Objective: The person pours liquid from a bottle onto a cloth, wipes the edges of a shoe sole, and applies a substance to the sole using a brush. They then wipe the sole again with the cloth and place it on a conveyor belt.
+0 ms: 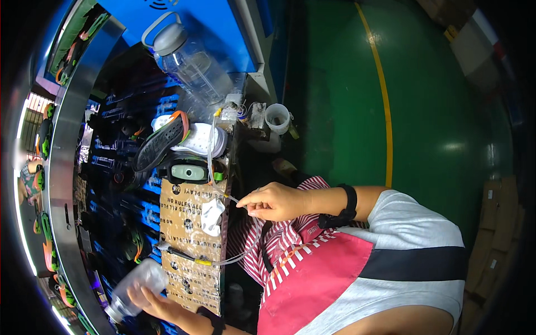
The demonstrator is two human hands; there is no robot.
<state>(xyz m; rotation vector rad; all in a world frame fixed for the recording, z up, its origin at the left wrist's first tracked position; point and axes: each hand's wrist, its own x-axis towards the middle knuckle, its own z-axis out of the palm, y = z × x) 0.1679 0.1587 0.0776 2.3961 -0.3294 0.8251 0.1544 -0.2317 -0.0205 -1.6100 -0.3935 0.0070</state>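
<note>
My right hand (271, 201) is closed, its thumb and forefinger pinching a thin clear tube (211, 151) at the edge of the cardboard-covered bench (184, 223). The tube loops down to a yellow fitting and a dark, slim tip (178, 253) lying on the cardboard. Lower left, my left hand (148, 304) grips a translucent plastic bottle (146, 277), tilted, its neck toward the lower left. A crumpled white cloth or paper (213, 216) lies near my right hand. Beyond it are a black shoe sole with an orange-green rim (162, 142) and a white perforated shoe piece (204, 139).
A black-framed pale green holder (188, 171) sits beside the shoe parts. A big clear water jug (195, 70) and a white cup (277, 118) stand farther up. Metal rail (64, 167) and several colourful soles run along the left. Green floor (340, 111) lies right.
</note>
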